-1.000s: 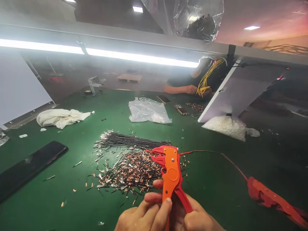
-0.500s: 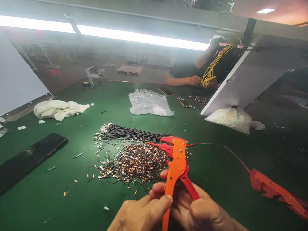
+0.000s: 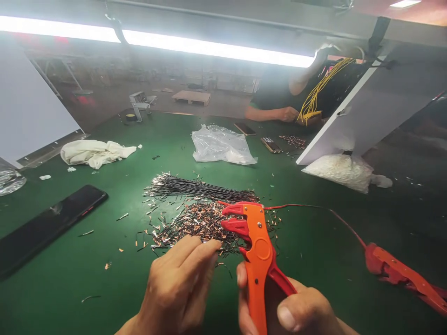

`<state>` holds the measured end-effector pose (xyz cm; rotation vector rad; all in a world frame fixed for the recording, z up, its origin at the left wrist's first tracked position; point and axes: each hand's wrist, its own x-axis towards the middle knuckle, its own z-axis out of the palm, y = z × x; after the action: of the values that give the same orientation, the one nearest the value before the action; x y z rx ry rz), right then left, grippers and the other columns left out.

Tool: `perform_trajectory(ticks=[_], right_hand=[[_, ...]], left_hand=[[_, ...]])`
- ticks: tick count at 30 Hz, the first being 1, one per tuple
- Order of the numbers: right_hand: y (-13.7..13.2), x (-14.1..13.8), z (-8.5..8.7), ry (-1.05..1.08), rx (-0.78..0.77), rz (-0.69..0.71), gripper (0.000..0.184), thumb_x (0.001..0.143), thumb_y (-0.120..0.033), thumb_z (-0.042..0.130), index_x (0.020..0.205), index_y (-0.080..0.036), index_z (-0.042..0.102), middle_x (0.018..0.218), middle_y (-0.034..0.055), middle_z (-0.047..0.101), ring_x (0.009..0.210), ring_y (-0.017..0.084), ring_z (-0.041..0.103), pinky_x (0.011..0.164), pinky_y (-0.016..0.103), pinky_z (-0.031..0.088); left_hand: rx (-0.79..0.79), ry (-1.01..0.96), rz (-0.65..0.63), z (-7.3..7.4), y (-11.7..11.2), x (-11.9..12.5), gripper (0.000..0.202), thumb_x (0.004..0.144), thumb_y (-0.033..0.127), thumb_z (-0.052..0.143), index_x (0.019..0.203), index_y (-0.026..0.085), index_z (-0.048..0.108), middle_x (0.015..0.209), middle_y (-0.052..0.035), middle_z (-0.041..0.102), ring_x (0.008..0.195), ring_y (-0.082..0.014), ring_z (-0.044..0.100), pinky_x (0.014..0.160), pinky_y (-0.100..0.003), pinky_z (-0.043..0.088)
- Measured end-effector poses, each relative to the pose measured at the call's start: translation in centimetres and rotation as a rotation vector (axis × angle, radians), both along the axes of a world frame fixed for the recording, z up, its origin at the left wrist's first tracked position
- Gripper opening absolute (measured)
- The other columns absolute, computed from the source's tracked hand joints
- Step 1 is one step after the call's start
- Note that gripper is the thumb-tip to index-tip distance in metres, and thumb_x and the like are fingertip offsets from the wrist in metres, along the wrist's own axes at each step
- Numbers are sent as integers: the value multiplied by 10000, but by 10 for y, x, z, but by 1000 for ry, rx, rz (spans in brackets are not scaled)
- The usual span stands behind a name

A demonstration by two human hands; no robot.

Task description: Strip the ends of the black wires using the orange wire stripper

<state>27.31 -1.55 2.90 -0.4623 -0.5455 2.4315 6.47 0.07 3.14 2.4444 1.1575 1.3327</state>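
Note:
In my right hand (image 3: 303,309) is an orange and red wire stripper (image 3: 256,246), its handles gripped and its jaws apart, pointing left. A thin red strand (image 3: 300,205) runs from behind its head to a second orange and red tool (image 3: 401,274) at the right. My left hand (image 3: 178,284) is closed just left of the stripper, fingertips pressed together; whatever they hold is hidden. Beyond it lies a heap of short black and copper wire scraps (image 3: 200,221). Behind the heap rests a bundle of black wires (image 3: 199,187) with silvery terminals at its left end.
A dark phone (image 3: 52,228) lies at the left, near a white cloth (image 3: 96,153). A clear plastic bag (image 3: 221,144) and a filled bag (image 3: 344,171) are farther back. Across the table a person's hand (image 3: 289,114) is near yellow wires (image 3: 314,95). A bright lamp hangs overhead.
My left hand has come off the stripper's handle and moved left and forward towards the scraps. The stripper's jaws have opened wider. The whole view has shifted slightly.

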Motion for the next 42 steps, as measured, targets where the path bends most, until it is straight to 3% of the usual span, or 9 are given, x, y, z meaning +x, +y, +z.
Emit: perform_trajectory(ticks=[9,20,27,31,34,42], right_hand=[[-8,-1,-12,-11,-6,51,481,575,-290,729,1014,-98,686,721,68,707,570,132,584,598,244,406],[-11,-7,-19,93,19,-18,251,694,-320,701,845,-131,632,554,-21,539,445,79,396,514,199,348],[-14,-10,-26,-36,8,-18,414,690,-545,685,732,-151,567,508,-5,530,436,92,448,516,210,385],[-16,-10,-27,-124,46,-66,422,720,-545,686,719,-139,574,526,-1,522,442,79,424,455,179,307],[-17,-11,-29,-99,79,-16,429,716,-559,697,719,-148,572,539,-4,527,454,83,433,464,181,314],[-19,-17,-15,-101,-65,-116,395,758,-513,719,769,-145,573,505,-19,518,464,90,451,513,194,355]], left_hand=[[-27,-6,-67,1,-1,9,242,887,34,478,1046,145,622,611,0,544,564,-138,507,516,-242,414],[-59,37,-100,-5,-5,14,183,847,4,469,830,155,571,629,-12,514,577,-138,436,504,-243,342],[-37,68,-88,-7,-5,14,194,848,13,476,742,164,531,589,-3,478,553,-140,396,489,-259,300],[-24,90,-103,-8,-5,14,208,832,-5,471,733,162,545,578,-11,498,530,-140,399,483,-270,287],[-23,95,-108,-8,-6,14,214,824,-8,468,726,161,553,579,-14,508,525,-138,416,489,-270,296],[29,173,-7,-13,-5,17,191,852,36,479,739,177,539,550,27,452,477,-129,383,457,-271,279]])
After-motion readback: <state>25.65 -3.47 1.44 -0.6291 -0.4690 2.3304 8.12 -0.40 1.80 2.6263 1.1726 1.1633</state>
